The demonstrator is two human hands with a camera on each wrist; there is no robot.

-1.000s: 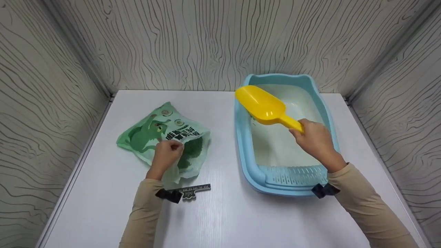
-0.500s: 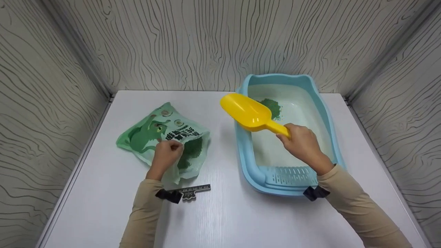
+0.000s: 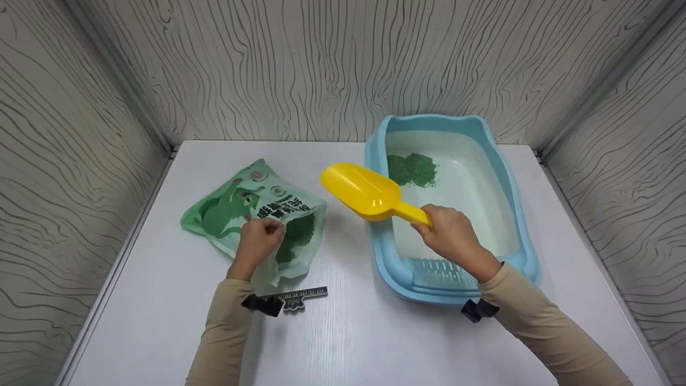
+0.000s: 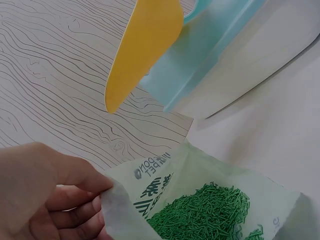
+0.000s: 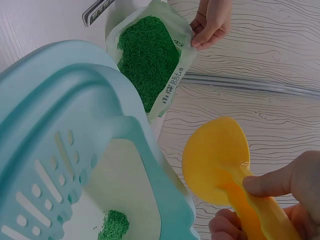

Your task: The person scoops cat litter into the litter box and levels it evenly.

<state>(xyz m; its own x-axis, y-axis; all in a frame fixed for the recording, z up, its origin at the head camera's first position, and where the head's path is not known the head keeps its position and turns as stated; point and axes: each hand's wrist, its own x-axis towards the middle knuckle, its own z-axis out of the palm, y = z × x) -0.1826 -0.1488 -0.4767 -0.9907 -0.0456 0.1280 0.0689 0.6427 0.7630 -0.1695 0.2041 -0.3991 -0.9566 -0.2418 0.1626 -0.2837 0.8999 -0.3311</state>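
Observation:
My right hand (image 3: pixel 450 231) grips the handle of a yellow scoop (image 3: pixel 364 190). The scoop's bowl looks bare inside and hangs over the left rim of a light blue litter box (image 3: pixel 379 236). Green pellet litter (image 3: pixel 420 170) lies in a small heap at the box's far left. With thumb and fingers my left hand (image 3: pixel 257 244) pinches the edge of a green litter bag (image 3: pixel 236 201), holding its mouth open. Inside the bag, green pellets (image 4: pixel 202 215) show clearly in the left wrist view. In the right wrist view the thumb lies along the scoop handle (image 5: pixel 265 215).
A flat black and silver piece with a ruler-like top (image 3: pixel 303 294) lies on the white table (image 3: pixel 343 343) near my left wrist. Wood-patterned panels (image 3: pixel 278 69) rise behind and at both sides. A slotted ledge (image 3: pixel 442 273) spans the box's near end.
My right hand has moved the scoop left and nearer, from above the litter box to its left rim. The green heap in the box has come into full view. My left hand stays still.

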